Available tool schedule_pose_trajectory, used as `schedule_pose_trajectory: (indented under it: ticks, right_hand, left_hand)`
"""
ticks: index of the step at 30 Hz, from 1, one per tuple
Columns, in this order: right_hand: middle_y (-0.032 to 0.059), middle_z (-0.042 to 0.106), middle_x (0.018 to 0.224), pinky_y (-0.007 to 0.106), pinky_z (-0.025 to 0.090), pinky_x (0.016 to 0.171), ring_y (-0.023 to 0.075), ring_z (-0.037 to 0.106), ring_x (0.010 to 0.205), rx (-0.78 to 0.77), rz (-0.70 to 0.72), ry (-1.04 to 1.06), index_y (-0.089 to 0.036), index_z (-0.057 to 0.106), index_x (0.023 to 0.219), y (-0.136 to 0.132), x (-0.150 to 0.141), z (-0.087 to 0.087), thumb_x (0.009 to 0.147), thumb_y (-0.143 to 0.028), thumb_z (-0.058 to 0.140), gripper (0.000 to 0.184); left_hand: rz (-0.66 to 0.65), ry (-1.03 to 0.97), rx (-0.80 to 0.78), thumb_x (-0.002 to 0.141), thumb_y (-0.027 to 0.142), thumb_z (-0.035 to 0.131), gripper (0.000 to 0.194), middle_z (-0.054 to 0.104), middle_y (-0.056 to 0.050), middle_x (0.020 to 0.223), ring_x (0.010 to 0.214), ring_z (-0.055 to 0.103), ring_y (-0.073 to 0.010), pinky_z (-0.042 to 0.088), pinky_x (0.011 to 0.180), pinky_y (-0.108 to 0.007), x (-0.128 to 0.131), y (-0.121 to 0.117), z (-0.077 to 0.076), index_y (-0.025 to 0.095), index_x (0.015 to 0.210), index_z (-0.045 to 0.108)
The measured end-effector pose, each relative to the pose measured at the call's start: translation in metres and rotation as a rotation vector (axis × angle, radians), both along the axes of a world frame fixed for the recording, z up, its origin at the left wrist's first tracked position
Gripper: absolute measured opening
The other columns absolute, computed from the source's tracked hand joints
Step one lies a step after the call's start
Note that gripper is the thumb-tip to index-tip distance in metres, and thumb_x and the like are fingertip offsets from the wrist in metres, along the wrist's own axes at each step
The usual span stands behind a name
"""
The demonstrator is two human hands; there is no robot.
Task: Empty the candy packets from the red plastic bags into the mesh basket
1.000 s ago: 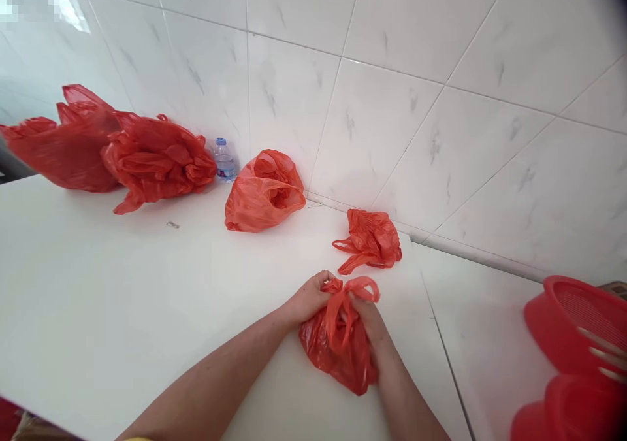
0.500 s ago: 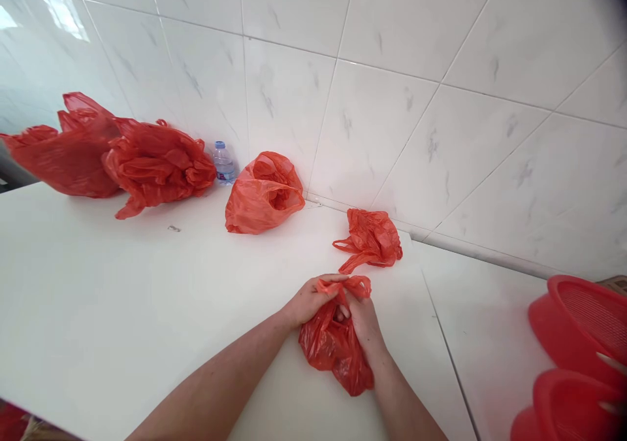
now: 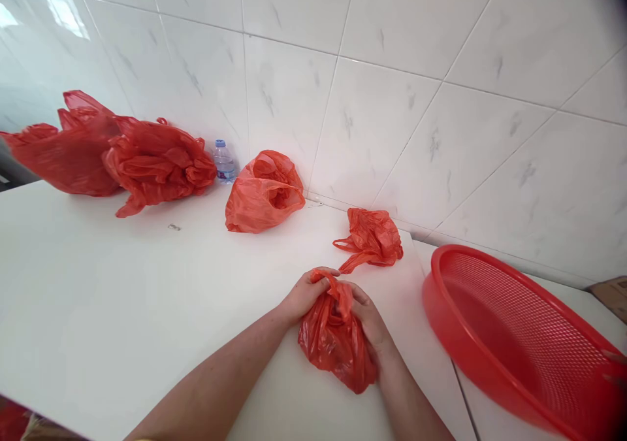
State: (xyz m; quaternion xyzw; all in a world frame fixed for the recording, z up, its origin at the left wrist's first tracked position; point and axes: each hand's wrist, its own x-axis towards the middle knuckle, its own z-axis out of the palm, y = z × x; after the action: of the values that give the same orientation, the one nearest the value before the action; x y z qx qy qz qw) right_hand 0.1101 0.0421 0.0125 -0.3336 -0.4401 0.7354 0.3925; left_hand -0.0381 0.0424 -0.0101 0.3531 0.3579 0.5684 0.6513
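Five red plastic bags, one water bottle [image 3: 224,161], one red mesh basket [image 3: 519,340]. Held bag [image 3: 337,353] gathered at neck, left hand [image 3: 308,295] and right hand [image 3: 367,320] curled, pressed together around it; body resting on white worktop [image 3: 122,297] just below hands. Four other bags [image 3: 264,193] along tiled wall [image 3: 392,134].

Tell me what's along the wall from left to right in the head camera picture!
big red plastic bag → rumpled red plastic bag → small water bottle → orange-red plastic bag → small crumpled red bag → round red plastic strainer
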Motion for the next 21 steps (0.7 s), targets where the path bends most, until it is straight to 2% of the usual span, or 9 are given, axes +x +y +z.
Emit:
schedule_pose_trajectory:
  ticks: [3, 6, 14, 17, 21]
  right_hand:
    - [-0.0004, 0.064, 0.085, 0.029, 0.046, 0.064, 0.0153, 0.058, 0.068, -0.010, -0.002, -0.001, -0.027, 0.056, 0.104, 0.007, -0.002, -0.003, 0.061, -0.030, 0.077, 0.048]
    - [-0.0021, 0.063, 0.076, 0.026, 0.044, 0.058, 0.0134, 0.055, 0.060, 0.066, -0.078, -0.124, -0.025, 0.055, 0.104, 0.012, -0.004, -0.007, 0.059, -0.030, 0.079, 0.051]
    - [-0.0008, 0.062, 0.068, 0.026, 0.040, 0.055, 0.0152, 0.052, 0.061, 0.296, -0.257, -0.590, -0.021, 0.059, 0.080, 0.012, -0.008, -0.013, 0.066, -0.037, 0.070, 0.024]
    - [-0.0003, 0.063, 0.067, 0.026, 0.039, 0.055, 0.0159, 0.051, 0.062, 0.336, -0.295, -0.650, -0.020, 0.060, 0.075, 0.011, -0.007, -0.014, 0.067, -0.038, 0.068, 0.021]
    - [-0.0003, 0.064, 0.068, 0.026, 0.041, 0.058, 0.0170, 0.054, 0.065, 0.351, -0.311, -0.629, -0.021, 0.063, 0.075, 0.011, -0.006, -0.014, 0.070, -0.037, 0.064, 0.017]
  left_hand:
    - [0.012, -0.007, 0.014, 0.074, 0.032, 0.068, 0.031, 0.067, -0.007, 0.090, 0.078, 0.063, -0.0176, 0.047, 0.076, -0.031, 0.000, 0.002, -0.004, 0.016, 0.100, 0.061]
    - [-0.030, -0.074, 0.044, 0.075, 0.036, 0.068, 0.034, 0.067, -0.008, 0.088, 0.075, 0.064, -0.0178, 0.047, 0.076, -0.032, -0.001, 0.002, -0.005, 0.015, 0.101, 0.059]
    - [-0.090, -0.167, 0.010, 0.070, 0.031, 0.073, 0.037, 0.067, -0.006, 0.084, 0.071, 0.063, -0.0155, 0.046, 0.072, -0.029, -0.006, 0.001, 0.000, 0.017, 0.102, 0.061]
    - [-0.096, -0.185, -0.029, 0.069, 0.031, 0.073, 0.034, 0.066, -0.004, 0.080, 0.067, 0.061, -0.0131, 0.046, 0.070, -0.027, -0.007, 0.002, 0.002, 0.016, 0.099, 0.063]
    - [-0.080, -0.180, -0.041, 0.070, 0.030, 0.073, 0.029, 0.066, -0.002, 0.076, 0.064, 0.060, -0.0114, 0.045, 0.069, -0.025, -0.006, 0.002, 0.004, 0.016, 0.093, 0.065]
